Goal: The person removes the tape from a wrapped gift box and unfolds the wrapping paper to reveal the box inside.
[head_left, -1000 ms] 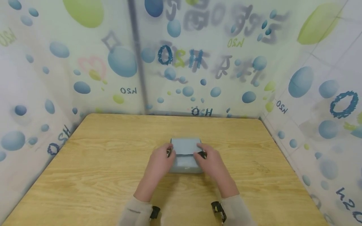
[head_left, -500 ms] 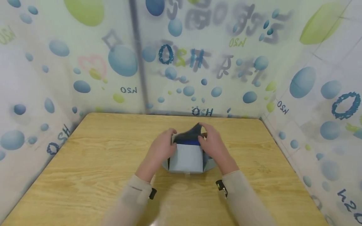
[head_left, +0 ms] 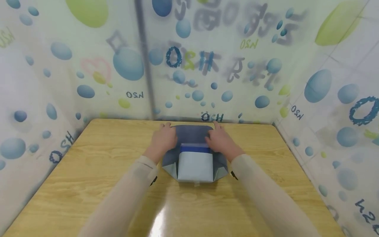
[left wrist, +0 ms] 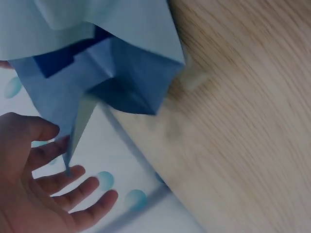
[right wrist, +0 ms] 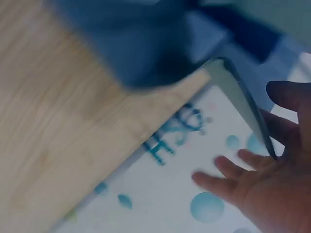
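A box wrapped in light grey-blue wrapping paper (head_left: pixel 195 167) lies at the middle of the table. Its far paper flap is raised and spread, showing a darker grey-blue inner side (head_left: pixel 192 134). A deep blue strip of the box (head_left: pixel 195 148) shows in the gap. My left hand (head_left: pixel 164 139) pinches the flap's left corner between thumb and forefinger; the other fingers are spread in the left wrist view. At the flap's right corner, my right hand (head_left: pixel 221 141) has thumb and forefinger on the paper. Side folds of the paper (left wrist: pixel 141 73) stand out loosely beside the box.
The wooden table (head_left: pixel 112 158) reaches back to a wall (head_left: pixel 118 98) with printed blue and green bubbles. Side walls stand at its left and right. A small piece of clear tape (head_left: pixel 197 184) sticks out at the box's near edge.
Both hands have moved away from me, lifting the far paper flap off the box and opening it backward. The paper's sides have spread outward and the blue strip has come into view.
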`<state>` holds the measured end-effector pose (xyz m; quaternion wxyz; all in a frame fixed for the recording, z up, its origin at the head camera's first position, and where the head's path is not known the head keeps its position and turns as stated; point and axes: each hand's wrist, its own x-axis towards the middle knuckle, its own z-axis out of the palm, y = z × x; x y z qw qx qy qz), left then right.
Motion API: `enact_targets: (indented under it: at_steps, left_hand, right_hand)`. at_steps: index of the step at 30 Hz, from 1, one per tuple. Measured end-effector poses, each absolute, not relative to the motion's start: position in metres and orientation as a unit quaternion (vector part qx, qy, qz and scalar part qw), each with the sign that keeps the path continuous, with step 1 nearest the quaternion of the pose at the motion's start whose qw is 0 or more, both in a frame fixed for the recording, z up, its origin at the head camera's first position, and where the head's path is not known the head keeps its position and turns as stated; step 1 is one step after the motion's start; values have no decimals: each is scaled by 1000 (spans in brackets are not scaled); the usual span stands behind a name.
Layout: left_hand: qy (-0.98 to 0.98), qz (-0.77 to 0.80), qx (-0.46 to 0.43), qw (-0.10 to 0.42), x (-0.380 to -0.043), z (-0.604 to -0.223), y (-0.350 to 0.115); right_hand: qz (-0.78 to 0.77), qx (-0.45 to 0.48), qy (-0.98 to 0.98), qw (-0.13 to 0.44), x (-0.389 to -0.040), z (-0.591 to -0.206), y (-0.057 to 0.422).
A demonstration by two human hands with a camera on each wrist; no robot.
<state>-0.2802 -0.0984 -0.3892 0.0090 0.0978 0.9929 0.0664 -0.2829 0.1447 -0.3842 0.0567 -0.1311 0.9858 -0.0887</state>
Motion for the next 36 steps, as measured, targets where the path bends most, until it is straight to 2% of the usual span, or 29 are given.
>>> enact_targets:
  at_steps: [4, 10, 16, 20, 36]
  left_hand:
    - [995, 33, 88, 39, -290, -400, -103]
    - [994, 16, 93, 62, -301, -416, -109]
    - [991, 38, 73, 108, -308, -437, -115]
    - [988, 54, 63, 130, -309, -447, -120]
    - [989, 41, 57, 129, -308, -445, -121]
  right_hand:
    - [-8, -108, 992, 61, -294, -393, 155]
    - [53, -125, 988, 73, -300, -414, 170]
    - [-7, -89, 988, 124, -300, -438, 179]
    - [-45, -67, 987, 136, -299, -445, 179]
    - [-76, -43, 987, 137, -302, -445, 183]
